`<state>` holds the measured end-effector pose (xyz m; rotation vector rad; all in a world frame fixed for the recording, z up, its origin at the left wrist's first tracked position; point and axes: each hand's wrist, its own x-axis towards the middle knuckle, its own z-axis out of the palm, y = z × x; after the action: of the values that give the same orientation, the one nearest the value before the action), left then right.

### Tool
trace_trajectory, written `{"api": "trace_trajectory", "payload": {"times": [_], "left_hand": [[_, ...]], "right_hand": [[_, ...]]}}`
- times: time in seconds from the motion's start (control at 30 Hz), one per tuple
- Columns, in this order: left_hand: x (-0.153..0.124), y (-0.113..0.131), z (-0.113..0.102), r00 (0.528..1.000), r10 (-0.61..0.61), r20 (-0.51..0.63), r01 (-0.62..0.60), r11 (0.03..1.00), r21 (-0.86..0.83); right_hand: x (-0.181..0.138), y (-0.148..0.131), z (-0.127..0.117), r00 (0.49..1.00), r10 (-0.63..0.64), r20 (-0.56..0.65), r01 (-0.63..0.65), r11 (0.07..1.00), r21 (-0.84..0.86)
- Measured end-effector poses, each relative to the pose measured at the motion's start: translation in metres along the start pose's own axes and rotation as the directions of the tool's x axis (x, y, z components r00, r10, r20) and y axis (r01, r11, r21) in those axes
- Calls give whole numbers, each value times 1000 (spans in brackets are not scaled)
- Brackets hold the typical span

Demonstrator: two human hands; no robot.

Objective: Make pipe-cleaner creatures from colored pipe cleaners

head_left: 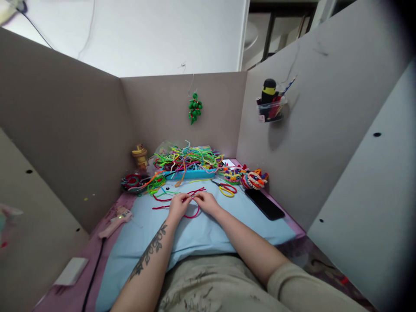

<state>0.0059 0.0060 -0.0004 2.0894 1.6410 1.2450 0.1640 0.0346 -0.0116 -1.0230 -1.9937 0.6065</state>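
Observation:
My left hand point(179, 205) and my right hand point(207, 202) meet over the blue cloth point(208, 234), both with fingers pinched. Between them they grip a dark red pipe cleaner point(197, 212), which bends in a loop below the fingertips. Other red pipe cleaners point(160, 208) lie on the cloth just left of my left hand and behind the fingers. Thin green pieces point(172, 193) rest close behind them. Past my right hand lie scissors point(227, 189) with red and yellow handles.
A blue tray point(190, 174) heaped with coloured pipe cleaners stands at the back. Bundled pipe-cleaner pieces point(255, 179) and a black phone point(264, 203) are at right. A glue gun point(117, 221) lies at left, its cable running forward. Grey panels point(182, 95) enclose three sides.

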Motion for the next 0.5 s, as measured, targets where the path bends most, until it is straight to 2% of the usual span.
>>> {"api": "trace_trajectory", "payload": {"times": [0.13,0.23,0.4,0.5], "left_hand": [[-1,3,0,999,-36,13,37,992,-118],[0,3,-1,997,-82,-6,80,979,-189],[1,1,-1,998,-54,-29,49,988,-147],[1,3,0,998,-60,16,62,987,-152]], "right_hand": [[-1,1,0,1000,9,9,-9,1000,16],[-1,2,-1,999,38,-30,-37,999,29],[-1,2,-1,998,58,-30,-56,997,50],[-2,-2,0,997,64,-46,-60,994,91]]}}
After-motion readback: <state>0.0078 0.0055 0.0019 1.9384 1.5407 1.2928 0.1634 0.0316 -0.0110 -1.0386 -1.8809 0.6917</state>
